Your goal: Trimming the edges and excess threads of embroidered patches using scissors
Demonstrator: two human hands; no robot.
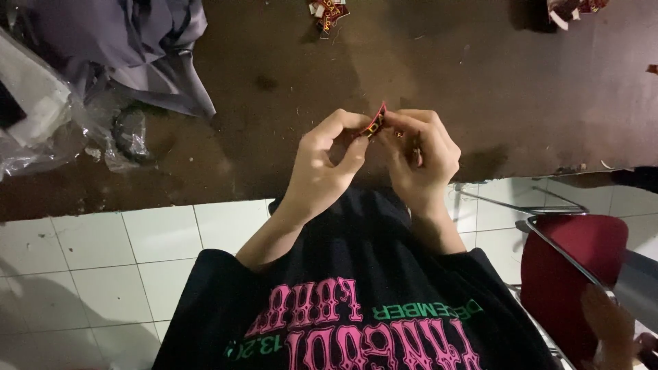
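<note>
Red tag (375, 122): small red label with dark and yellow print, centre of the frame, pinched between both hands above the table edge; stands on edge, tilted.
Left hand (325, 164): centre, slightly left of the tag; thumb and forefinger curled into a ring, tips closed on the tag's left end; other fingers folded under.
Right hand (421, 154): just right of the tag, touching it; fingertips clenched on its right end, knuckles toward the camera; a thin dark sliver between the fingers, too small to tell what.
Table (288, 75): dark brown surface across the upper half of the frame, dusty, with small scraps of thread.
Grey cloth (130, 41): heaped at upper left on the table, well apart from the hands.
Clear plastic bag (48, 130): crumpled at far left, beside the cloth, with white material inside.
Loose tags (327, 12): small red heap at top centre of the table, well apart from the held one.
More tags (572, 8): second red heap at upper right, partly cut by the frame edge.
Black shirt (356, 301): bottom centre, pink and green lettering, sleeves pushed up the forearms.
White tiled floor (103, 267): lower left, below the table edge.
Red chair (572, 260): lower right, metal frame.
Another person's hand (610, 329): bottom right corner, beside the chair; blurred, fingers unclear.
</note>
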